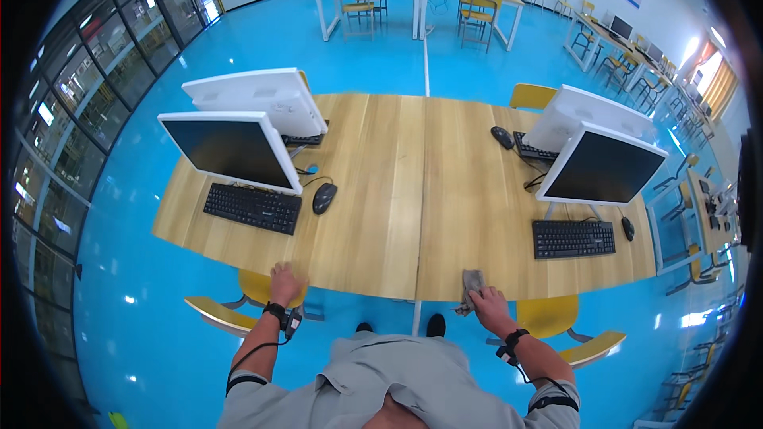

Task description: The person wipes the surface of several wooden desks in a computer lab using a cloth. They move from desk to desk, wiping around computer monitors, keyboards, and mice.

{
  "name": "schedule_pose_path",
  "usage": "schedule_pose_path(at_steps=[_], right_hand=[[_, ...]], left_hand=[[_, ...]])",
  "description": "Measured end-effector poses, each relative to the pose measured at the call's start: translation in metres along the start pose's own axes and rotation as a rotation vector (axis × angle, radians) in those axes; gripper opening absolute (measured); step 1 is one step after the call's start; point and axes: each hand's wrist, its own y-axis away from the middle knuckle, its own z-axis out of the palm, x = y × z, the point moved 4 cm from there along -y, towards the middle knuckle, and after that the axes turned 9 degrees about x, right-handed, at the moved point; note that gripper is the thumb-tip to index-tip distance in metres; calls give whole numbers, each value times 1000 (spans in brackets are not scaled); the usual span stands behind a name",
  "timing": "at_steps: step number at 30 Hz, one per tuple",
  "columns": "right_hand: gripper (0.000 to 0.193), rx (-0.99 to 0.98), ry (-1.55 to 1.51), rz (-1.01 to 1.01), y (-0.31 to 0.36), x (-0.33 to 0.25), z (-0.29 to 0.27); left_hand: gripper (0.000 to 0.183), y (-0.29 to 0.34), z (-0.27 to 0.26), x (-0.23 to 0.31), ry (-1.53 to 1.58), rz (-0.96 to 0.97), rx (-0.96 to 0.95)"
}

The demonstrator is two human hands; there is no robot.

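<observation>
My right hand is closed on a crumpled grey cloth at the near edge of the wooden table. Part of the cloth lies on the tabletop and part hangs over the edge. At the same edge, further left, my left hand touches the table with its thumb apart from the fingers, holding nothing. A black keyboard and a black mouse lie beyond it. Ahead of my right hand is another keyboard, with a mouse beside it.
White-framed monitors stand on both sides, with others back to back behind them. A yellow chair is tucked at the near right, another chair at the near left. Glass partitions line the left side.
</observation>
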Motion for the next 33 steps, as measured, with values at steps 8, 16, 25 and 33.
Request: schedule_pose_path(at_steps=[8, 16, 25, 33], right_hand=[[46, 16, 81, 120, 72, 134, -39], [53, 174, 111, 613, 140, 237, -80], [53, 281, -178, 983, 136, 235, -46], [41, 316, -128, 765, 39, 114, -5]], left_hand=[[87, 34, 8, 121, 8, 53, 38], [85, 37, 18, 162, -24, 38, -6], [89, 41, 30, 157, -40, 58, 49], [89, 38, 22, 166, -70, 42, -20]])
